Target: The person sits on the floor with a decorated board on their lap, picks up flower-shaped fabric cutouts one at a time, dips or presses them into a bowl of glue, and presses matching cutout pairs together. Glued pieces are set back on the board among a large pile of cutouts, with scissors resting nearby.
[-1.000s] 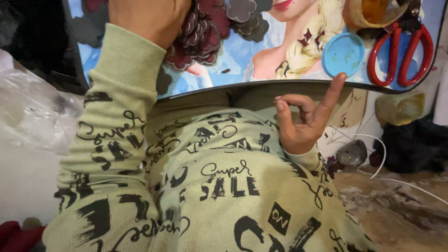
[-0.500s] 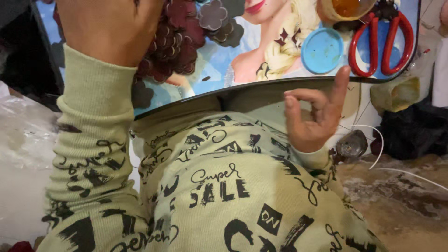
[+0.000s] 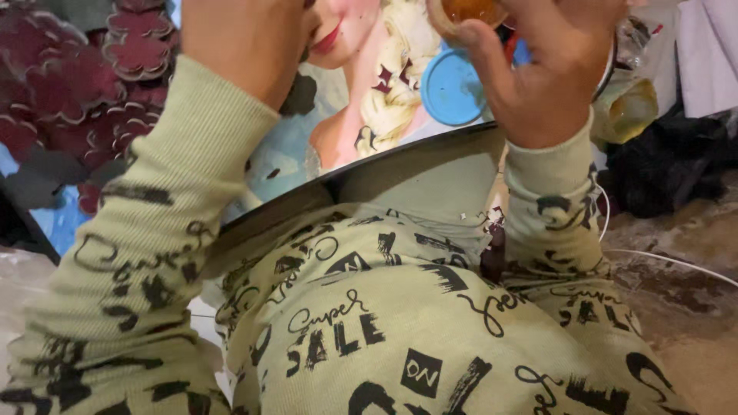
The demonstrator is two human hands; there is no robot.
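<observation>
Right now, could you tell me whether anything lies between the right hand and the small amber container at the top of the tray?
Nothing visible does: the right hand is already at the amber container, fingers curled beside it.

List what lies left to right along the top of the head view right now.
Dark red scalloped cutouts → left hand → blue round lid → right hand by a small amber jar → white cloth.

Possibly a clear plastic bag (image 3: 626,107) with yellowish contents at the right edge, beside the picture tray (image 3: 400,154).
</observation>
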